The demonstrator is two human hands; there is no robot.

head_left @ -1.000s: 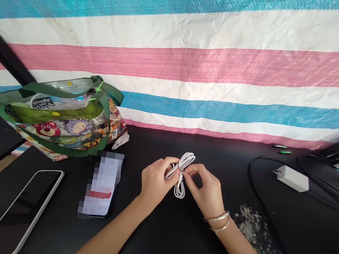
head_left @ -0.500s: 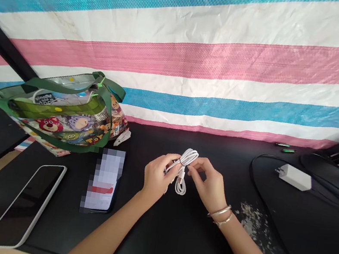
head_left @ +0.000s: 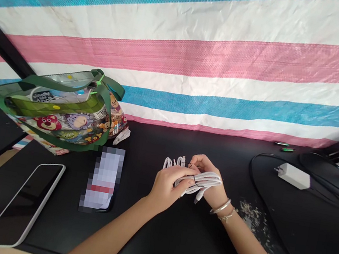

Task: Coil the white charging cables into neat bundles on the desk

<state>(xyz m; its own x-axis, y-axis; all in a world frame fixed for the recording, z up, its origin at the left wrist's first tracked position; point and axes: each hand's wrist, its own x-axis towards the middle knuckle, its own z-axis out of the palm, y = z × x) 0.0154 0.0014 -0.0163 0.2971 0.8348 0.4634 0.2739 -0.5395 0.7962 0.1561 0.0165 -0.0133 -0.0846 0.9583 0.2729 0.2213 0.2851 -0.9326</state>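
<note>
Over the black tabletop, my left hand (head_left: 167, 188) is closed around a coiled white charging cable (head_left: 207, 182), thumb and fingers pinching the bundle. Dark thin ties band the loops, and a plug end hangs below them. Other white loops (head_left: 170, 162) stick out behind my left fingers; whether they belong to the same cable I cannot tell. My right hand (head_left: 211, 178), with bracelets at the wrist, sits just behind the bundle. Its thumb and index finger pinch at a thin black tie (head_left: 189, 164) on the rear loops. The front coil partly hides my right palm.
Left of my hands lie a lit phone (head_left: 104, 177), its screen blurred, and a dark-screened phone in a white case (head_left: 24, 206). Behind them stands a cartoon-print bag (head_left: 69, 118). To the right are a white charger (head_left: 294, 176), a black cable (head_left: 254, 181) and scattered pale flecks (head_left: 254, 223).
My left hand has turned and shifted right, swinging the coiled cable over to lie sideways in front of my right hand. My right fingers stay near the tie.
</note>
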